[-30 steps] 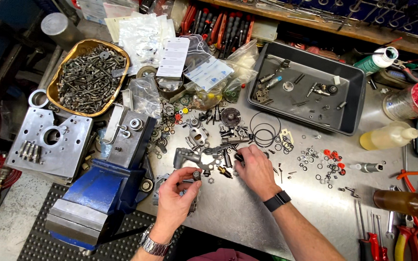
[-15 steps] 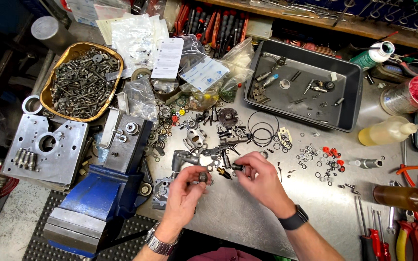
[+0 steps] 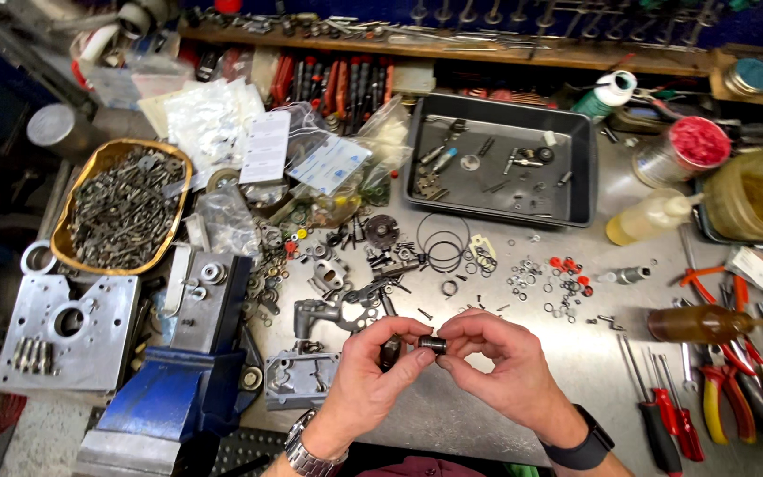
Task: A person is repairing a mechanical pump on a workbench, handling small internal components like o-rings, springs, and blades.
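Observation:
Over the front of the metal workbench [image 3: 487, 389], my left hand [image 3: 373, 371] and my right hand [image 3: 501, 362] meet fingertip to fingertip. Between them they pinch a small dark cylindrical metal part [image 3: 432, 344]. A second dark piece shows under my left thumb; I cannot tell what it is. Just beyond the hands lie grey cast metal parts [image 3: 328, 309], loose washers, screws and black O-rings [image 3: 441, 243]. A steel watch sits on my left wrist and a black band on my right.
A blue vise [image 3: 178, 380] and a grey machined plate [image 3: 68, 331] stand at the left. A yellow bowl of screws [image 3: 121, 208] is behind them. A black tray [image 3: 580, 172] with small parts sits at the back. Bottles, pliers and screwdrivers [image 3: 735, 380] crowd the right side.
Both hands have drawn back toward me from the parts pile and come together, lifting the small dark cylinder off the bench. The camera view has shifted slightly.

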